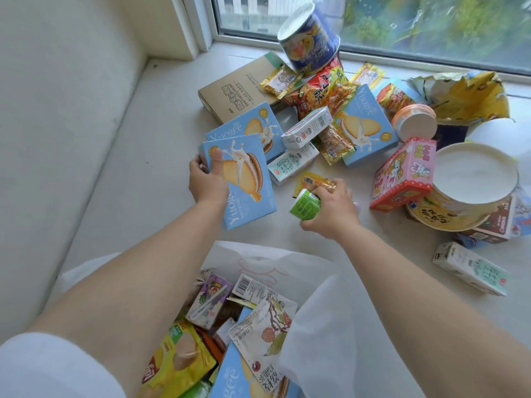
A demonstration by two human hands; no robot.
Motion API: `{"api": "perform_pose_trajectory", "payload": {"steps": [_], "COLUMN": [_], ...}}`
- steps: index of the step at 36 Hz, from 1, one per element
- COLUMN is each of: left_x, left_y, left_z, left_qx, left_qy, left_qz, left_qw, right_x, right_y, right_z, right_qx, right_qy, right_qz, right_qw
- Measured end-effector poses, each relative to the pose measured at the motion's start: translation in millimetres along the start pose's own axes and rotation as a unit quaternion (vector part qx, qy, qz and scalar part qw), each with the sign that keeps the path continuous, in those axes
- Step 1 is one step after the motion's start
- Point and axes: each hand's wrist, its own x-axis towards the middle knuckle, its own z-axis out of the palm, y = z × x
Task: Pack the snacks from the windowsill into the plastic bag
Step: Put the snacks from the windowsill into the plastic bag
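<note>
We record the left hand [205, 179] clamped on a light-blue biscuit box [240, 179], thumb across its face, the box tilted and raised off the windowsill [138, 179] toward its left side. The right hand [330, 209] is wrapped around a small green bottle [305, 207], just beside a yellow sachet [311, 179]. Remaining snacks lie heaped toward the back edge by the window: two more blue boxes, milk cartons [306, 130], a blue tub [310, 41], a pink box [402, 173] and a large noodle bowl [471, 182]. The white plastic bag [316, 326] stands open at the near edge, holding packets and cartons
</note>
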Motion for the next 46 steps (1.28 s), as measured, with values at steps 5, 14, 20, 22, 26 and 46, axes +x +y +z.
{"api": "perform_pose_trajectory", "payload": {"steps": [5,14,20,22,26,46], "left_x": [-23,-91,-133,-145,-158,-157], "left_y": [27,39,30,19,-6,-92], "left_z": [-33,-115,-161,-173,-193,-223], "left_qx": [-0.051,-0.126,-0.157,-0.148,-0.108,0.167], "left_qy": [0.021,0.035,0.025,0.018,0.012,-0.065], "left_qz": [0.06,0.161,0.179,0.171,0.135,-0.032], "left_qw": [0.997,0.978,0.971,0.974,0.985,0.983], "right_x": [-26,-113,-172,-188,-207,-239], "right_y": [-17,-53,-76,-80,-84,-115], "right_z": [-29,-60,-56,-44,-20,24], "right_qx": [0.102,0.211,0.224,0.22,0.19,0.105], "right_qy": [0.075,0.118,0.091,0.078,0.048,-0.122], "right_qz": [-0.009,-0.069,-0.116,-0.127,-0.131,-0.096], "right_qw": [0.992,0.968,0.963,0.964,0.972,0.982]}}
